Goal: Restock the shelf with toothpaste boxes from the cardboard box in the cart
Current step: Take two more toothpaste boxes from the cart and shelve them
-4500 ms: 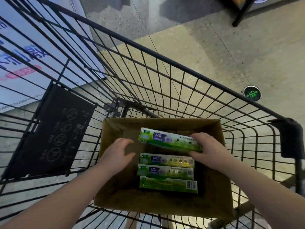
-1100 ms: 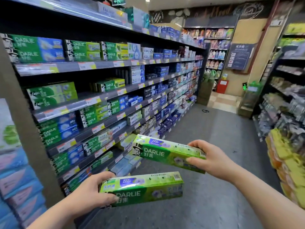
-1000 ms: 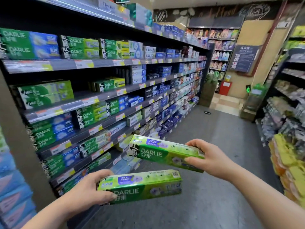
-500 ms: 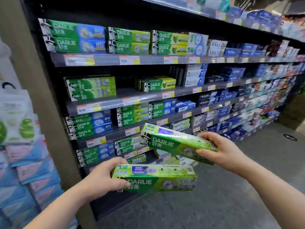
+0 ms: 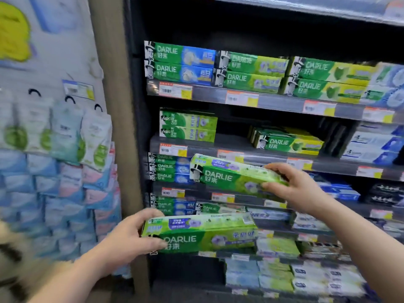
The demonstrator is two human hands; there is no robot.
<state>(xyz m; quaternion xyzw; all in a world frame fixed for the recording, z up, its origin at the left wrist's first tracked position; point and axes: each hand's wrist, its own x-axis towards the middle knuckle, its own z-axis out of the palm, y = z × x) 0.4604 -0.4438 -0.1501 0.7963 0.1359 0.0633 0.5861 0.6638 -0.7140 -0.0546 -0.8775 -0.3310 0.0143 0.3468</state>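
My left hand point(image 5: 129, 239) grips the left end of a green Darlie toothpaste box point(image 5: 203, 234), held level in front of the lower shelves. My right hand point(image 5: 293, 189) holds the right end of a second green toothpaste box point(image 5: 231, 176), raised higher and tilted, just below the second shelf point(image 5: 229, 145). On that shelf two matching green boxes point(image 5: 188, 125) are stacked at the left, with a dark gap beside them. The cart and the cardboard box are out of view.
Rows of green and blue toothpaste boxes point(image 5: 251, 68) fill the top shelf and the lower shelves. A beige upright post point(image 5: 113, 106) borders the shelving on the left. Hanging packets and blue packs point(image 5: 54, 149) fill the display left of the post.
The view has swung left and closer to the shelving. Both hands have carried their boxes up toward the shelves, the right one higher.
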